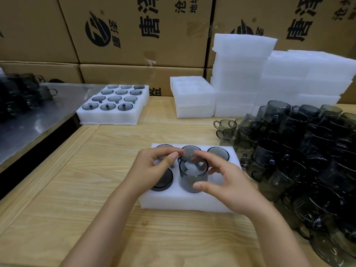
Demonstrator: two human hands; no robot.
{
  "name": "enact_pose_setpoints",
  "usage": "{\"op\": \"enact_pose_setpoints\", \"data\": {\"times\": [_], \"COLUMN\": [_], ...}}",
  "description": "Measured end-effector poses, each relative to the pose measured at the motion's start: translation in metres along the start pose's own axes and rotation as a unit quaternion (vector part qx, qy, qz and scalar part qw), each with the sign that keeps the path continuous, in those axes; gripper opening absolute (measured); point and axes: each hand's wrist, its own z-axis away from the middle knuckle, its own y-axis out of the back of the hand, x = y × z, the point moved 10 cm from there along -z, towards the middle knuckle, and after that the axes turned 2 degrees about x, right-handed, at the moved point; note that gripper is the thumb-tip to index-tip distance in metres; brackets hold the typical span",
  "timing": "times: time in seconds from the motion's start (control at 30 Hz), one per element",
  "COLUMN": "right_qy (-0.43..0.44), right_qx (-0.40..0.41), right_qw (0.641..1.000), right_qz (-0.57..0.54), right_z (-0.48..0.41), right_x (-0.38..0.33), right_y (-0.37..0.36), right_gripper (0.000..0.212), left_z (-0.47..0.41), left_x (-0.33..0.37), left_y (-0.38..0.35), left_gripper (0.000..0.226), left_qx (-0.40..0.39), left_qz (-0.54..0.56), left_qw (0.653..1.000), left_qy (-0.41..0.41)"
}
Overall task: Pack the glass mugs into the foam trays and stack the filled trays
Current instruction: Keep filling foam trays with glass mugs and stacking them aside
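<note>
The right hand (225,186) cups a smoky glass mug (193,176), thumb (200,185) pressed to its near wall and the other fingers arched over the far rim. The left hand (154,166) brings thumb and forefinger together at the mug's far-left edge, by the handle. Whether they touch the glass cannot be told.

The mug stands upright, mouth up, in the middle front pocket of a white foam tray (185,202). It stands well proud of the foam, so it looks only partly seated. Its long axis runs vertical, directly between the two hands, so the coming move is likely a straight push down, led by the right hand.

Dark mugs already fill the three back pockets and the front-left one. The front-right pocket is mostly hidden by the right hand.

Loose mugs (308,151) are heaped to the right on the wooden table (77,189). A filled tray (113,114) and stacks of empty foam (244,74) stand beyond.
</note>
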Motion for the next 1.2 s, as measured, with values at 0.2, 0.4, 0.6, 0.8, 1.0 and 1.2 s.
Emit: {"op": "enact_pose_setpoints", "data": {"times": [0.2,0.4,0.6,0.8,1.0,1.2], "right_qy": [-0.006,-0.005,-0.005,0.023,0.006,0.022], "right_qx": [-0.003,0.005,-0.012,-0.008,-0.109,-0.116], "right_qw": [0.998,0.990,0.991,0.991,0.965,0.944], "right_qz": [0.056,0.137,0.134,0.130,0.238,0.307], "right_z": [0.000,0.000,-0.001,-0.039,-0.047,-0.043], "right_x": [0.002,-0.001,-0.004,-0.024,0.000,0.002], "right_y": [-0.006,-0.007,-0.006,-0.026,-0.065,-0.069], "right_gripper": [0.057,0.062,0.055,0.058,0.064,0.067], "left_z": [0.003,0.004,0.008,0.012,0.022,0.027], "left_x": [-0.003,-0.005,-0.005,0.008,0.014,0.018], "left_y": [-0.005,-0.018,-0.025,-0.032,-0.045,-0.029], "left_gripper": [0.025,0.040,0.037,0.019,0.039,0.045], "left_qx": [-0.033,-0.101,-0.139,-0.172,-0.190,-0.088], "left_qz": [-0.056,-0.111,-0.153,-0.230,-0.317,-0.332], "left_qw": [0.998,0.988,0.978,0.957,0.921,0.932], "left_qy": [0.018,0.025,0.021,-0.027,-0.120,-0.115]}}
